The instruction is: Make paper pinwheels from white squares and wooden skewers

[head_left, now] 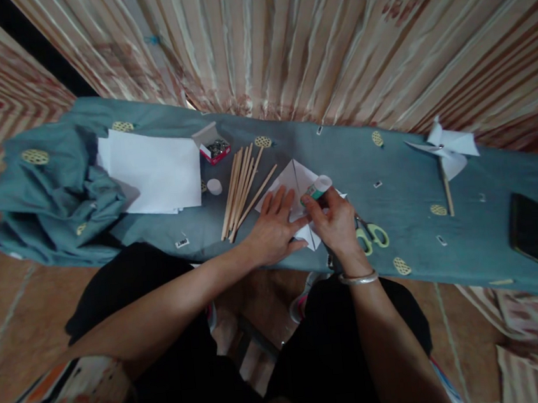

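A creased white paper square (295,175) lies cornerwise on the cloth in front of me. My left hand (275,226) rests flat on its left part, fingers spread. Above the paper's right side, my right hand (335,217) grips a white and green glue stick (318,187), tilted with its lower end close to the paper; whether it touches I cannot tell. The round white cap (214,187) lies off to the left. Scissors with light green handles (373,236) lie just right of my right hand, their blades partly hidden.
Several thin wooden sticks (241,188) lie left of the paper, beside an open red box of small metal pieces (215,150) and stacked white sheets (155,168). A paper pinwheel (447,149) and a black phone (528,227) are on the right. Bunched cloth (59,178) covers the left end.
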`<state>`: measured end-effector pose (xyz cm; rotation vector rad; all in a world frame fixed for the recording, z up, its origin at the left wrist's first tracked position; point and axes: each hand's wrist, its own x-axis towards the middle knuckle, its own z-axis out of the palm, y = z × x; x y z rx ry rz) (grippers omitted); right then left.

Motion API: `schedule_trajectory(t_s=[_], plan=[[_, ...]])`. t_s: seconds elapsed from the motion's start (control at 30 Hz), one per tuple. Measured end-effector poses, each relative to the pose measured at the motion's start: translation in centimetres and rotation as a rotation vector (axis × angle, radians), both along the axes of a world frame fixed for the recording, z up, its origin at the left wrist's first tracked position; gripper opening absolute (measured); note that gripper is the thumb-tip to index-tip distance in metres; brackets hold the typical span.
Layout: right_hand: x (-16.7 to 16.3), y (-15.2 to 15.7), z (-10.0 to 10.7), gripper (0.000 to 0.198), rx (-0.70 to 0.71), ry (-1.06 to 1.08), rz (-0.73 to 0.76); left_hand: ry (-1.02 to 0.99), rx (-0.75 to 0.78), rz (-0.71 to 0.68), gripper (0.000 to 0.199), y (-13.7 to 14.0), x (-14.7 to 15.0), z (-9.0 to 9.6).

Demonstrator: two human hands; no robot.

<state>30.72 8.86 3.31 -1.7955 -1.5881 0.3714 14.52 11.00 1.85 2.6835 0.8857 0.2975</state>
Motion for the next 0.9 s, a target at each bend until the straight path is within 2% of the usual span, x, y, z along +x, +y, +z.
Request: schedule_trajectory(t_s=[0.53, 0.9], plan=[[0.48, -0.22, 0.02, 0.025, 0.003, -0.029, -0.022, 0.006, -0.004, 0.001, 0.063, 0.03, 0.04, -0.13], [0.66, -0.21, 0.02, 0.025, -0.004, -0.012, -0.045, -0.018, -0.001, 0.002, 0.057, 0.06, 0.03, -0.39]])
